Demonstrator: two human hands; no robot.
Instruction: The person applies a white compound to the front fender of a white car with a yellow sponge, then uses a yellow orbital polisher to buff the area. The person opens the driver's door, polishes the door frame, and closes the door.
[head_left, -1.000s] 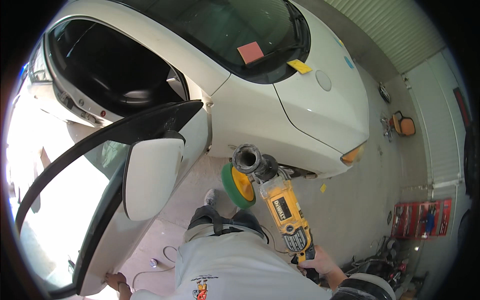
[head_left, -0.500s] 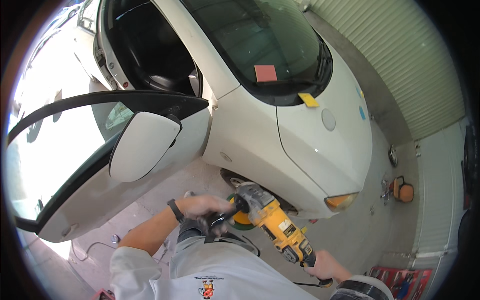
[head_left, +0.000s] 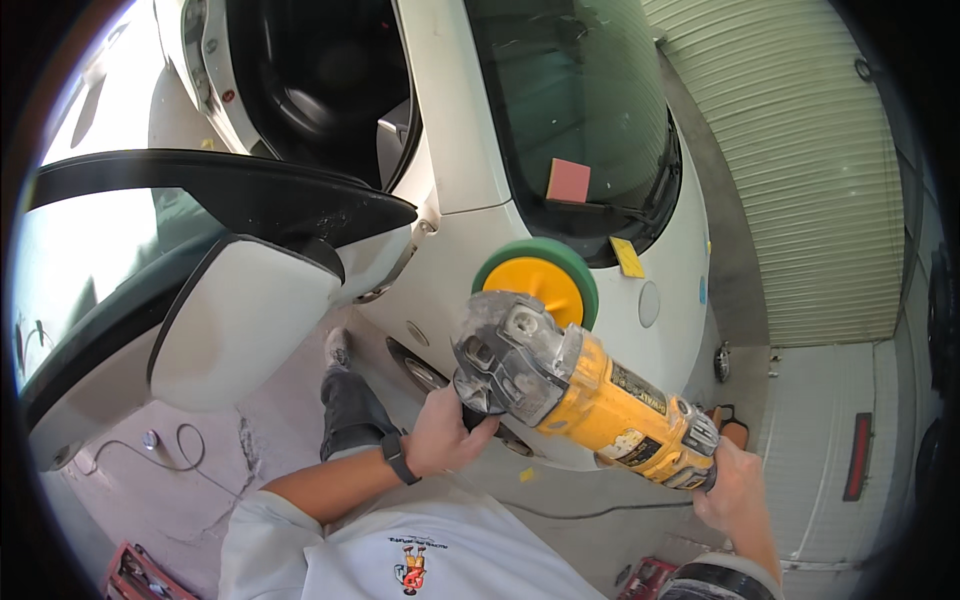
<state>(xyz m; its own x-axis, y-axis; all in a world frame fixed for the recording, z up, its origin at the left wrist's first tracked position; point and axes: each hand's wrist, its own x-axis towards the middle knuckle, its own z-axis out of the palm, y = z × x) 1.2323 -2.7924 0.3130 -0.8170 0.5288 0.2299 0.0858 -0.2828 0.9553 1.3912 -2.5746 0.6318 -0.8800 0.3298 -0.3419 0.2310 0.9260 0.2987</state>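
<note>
Ribbed pale cladding (head_left: 800,180) stands far to the right of the wing mirror (head_left: 245,325), which juts from a white car (head_left: 640,350). Nearer on the mirror's right is a yellow-and-grey polisher (head_left: 610,405), its green pad (head_left: 580,270) towards the car; whether they touch, I cannot tell. Below and right of the mirror, the left hand (head_left: 447,435) is curled closed at the polisher's head; farther right of it, the right hand (head_left: 735,487) wraps the polisher's rear end.
</note>
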